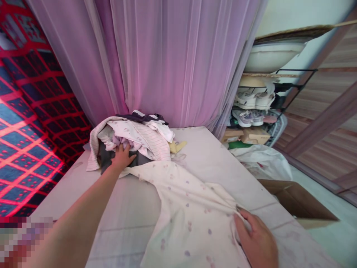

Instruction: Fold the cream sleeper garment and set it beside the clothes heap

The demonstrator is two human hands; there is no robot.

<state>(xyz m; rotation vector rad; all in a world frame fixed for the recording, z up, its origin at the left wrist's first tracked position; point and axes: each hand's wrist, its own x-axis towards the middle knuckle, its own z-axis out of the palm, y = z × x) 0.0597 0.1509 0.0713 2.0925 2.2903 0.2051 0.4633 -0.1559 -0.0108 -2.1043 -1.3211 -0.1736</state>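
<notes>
A heap of clothes lies at the far end of a pale mattress. My left hand reaches into the heap, its fingers pushed down on a grey garment under the striped and printed pieces; what the fingers grip, if anything, is hidden. A cream garment with small purple prints trails from the heap toward me. My right hand is closed on its near right edge, bunching the cloth.
A sheer pink curtain hangs behind the heap. A red and blue patterned cloth covers the left. On the right are a shoe rack, a white plastic bag and an open cardboard box on the floor.
</notes>
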